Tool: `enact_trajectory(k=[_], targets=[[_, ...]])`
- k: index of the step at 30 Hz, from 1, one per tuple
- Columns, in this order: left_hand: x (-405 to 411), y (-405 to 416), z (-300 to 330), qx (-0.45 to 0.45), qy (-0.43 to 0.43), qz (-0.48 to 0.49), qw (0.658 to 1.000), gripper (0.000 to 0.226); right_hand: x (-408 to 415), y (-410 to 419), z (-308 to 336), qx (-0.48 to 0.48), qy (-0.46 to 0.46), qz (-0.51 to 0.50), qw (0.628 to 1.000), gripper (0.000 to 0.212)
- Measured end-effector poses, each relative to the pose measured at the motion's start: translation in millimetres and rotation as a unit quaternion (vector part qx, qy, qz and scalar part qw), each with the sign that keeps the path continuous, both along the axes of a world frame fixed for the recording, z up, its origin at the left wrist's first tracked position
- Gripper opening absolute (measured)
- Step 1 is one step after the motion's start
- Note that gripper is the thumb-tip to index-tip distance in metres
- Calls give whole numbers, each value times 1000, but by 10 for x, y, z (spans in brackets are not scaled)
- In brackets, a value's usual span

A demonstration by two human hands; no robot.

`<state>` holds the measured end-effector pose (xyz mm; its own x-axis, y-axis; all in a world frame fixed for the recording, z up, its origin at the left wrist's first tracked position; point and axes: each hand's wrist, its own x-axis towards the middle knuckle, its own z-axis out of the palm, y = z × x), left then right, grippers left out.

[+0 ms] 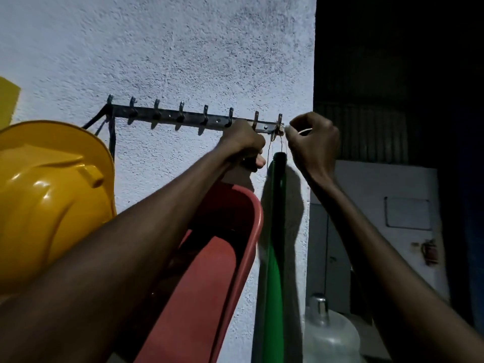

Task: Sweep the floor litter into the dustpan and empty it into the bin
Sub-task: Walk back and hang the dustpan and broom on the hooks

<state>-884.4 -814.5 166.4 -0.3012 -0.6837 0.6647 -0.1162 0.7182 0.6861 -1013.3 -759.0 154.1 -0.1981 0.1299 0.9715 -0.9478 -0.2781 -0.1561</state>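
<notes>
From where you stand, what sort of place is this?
Probably a utility corner of a worksite or workshop: a yellow hard hat hangs from a metal hook rail on a rough white wall, beside a red dustpan.

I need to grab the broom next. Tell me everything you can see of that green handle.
The green handle looks like smooth, glossy plastic with a dark top end. It hangs nearly upright against the white wall, by a thin string loop on the last hook. The right hand pinches that string. Its lower end is out of view.
</notes>
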Motion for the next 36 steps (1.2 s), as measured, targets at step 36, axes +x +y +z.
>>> enact_trajectory(k=[36], targets=[[790,-201,-143,-94,148,-41,984,26,764,-201,18,203,-106,422,877,11]])
